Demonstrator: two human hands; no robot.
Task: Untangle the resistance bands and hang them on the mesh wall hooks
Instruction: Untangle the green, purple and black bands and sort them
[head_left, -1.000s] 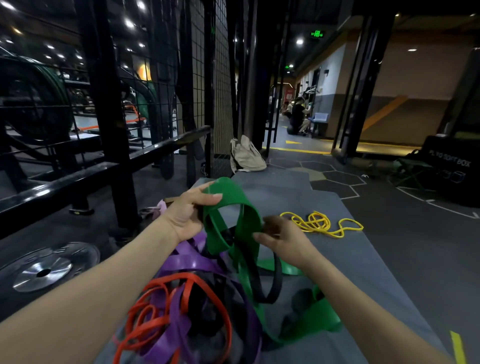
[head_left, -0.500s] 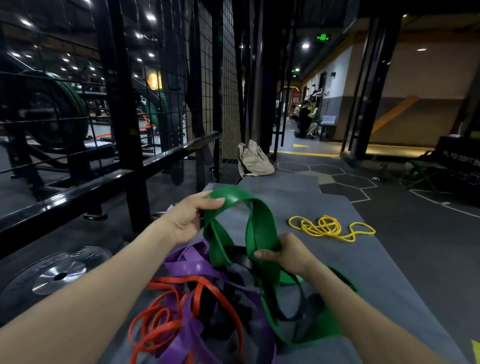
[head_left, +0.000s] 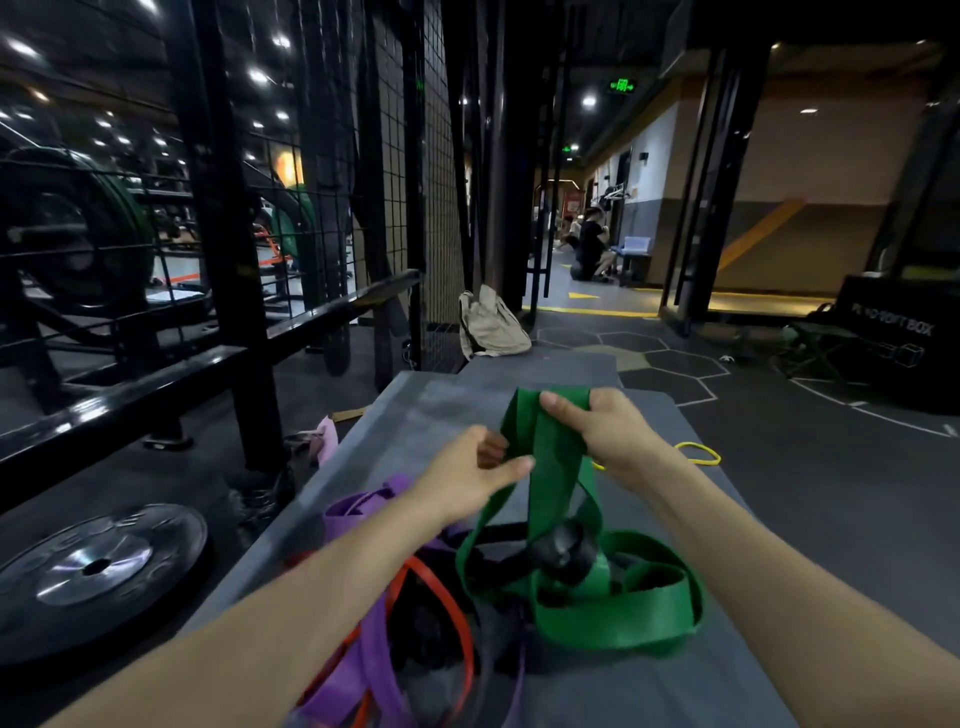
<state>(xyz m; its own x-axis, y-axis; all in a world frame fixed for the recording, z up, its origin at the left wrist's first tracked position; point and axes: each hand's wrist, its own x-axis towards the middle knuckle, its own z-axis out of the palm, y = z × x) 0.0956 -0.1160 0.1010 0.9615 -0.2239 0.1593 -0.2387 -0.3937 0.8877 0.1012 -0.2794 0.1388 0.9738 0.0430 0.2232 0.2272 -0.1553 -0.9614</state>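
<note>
A wide green band (head_left: 556, 483) is lifted above a tangle on the grey mat (head_left: 431, 410). My right hand (head_left: 597, 426) grips its top fold. My left hand (head_left: 467, 473) pinches a lower strand of the same band. The green band's lower loops (head_left: 623, 618) lie on the mat, wound with a black band (head_left: 563, 551). Purple bands (head_left: 363, 509) and a red band (head_left: 447, 603) lie tangled under my left forearm. A thin yellow band (head_left: 701, 454) lies beyond my right wrist, partly hidden. The black mesh wall (head_left: 441, 182) stands ahead on the left.
A black rail and rack posts (head_left: 223, 260) run along the left. A weight plate (head_left: 93, 566) lies on the floor at left. A beige bag (head_left: 491, 325) leans by the mesh. A black soft box (head_left: 893, 332) stands at right. A person kneels far down the corridor.
My right hand rose with the green band's top fold and moved forward. My left hand let go of the top loop and took a lower strand. The view tilted up.
</note>
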